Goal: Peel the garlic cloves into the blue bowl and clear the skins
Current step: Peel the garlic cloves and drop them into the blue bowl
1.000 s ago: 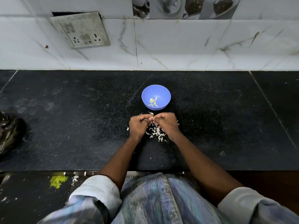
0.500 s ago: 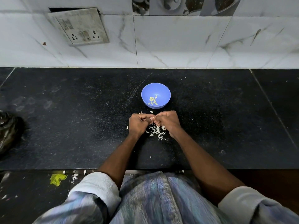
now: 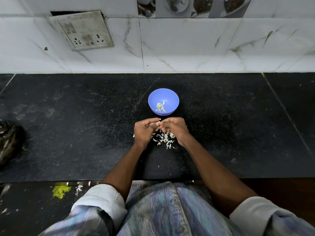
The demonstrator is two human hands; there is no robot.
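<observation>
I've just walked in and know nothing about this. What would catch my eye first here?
Probably the blue bowl, bright against the black counter at the centre, with a few pale peeled pieces at its bottom. Just in front of it, the left hand and right hand meet, pinching a small garlic clove between their fingertips. Below the hands lies a scatter of white skins.

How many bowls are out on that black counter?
1. A small round blue plastic bowl stands on the black stone counter, just beyond both hands, with a few peeled pieces inside. None seems hidden, though the view cuts off the counter's ends.
</observation>
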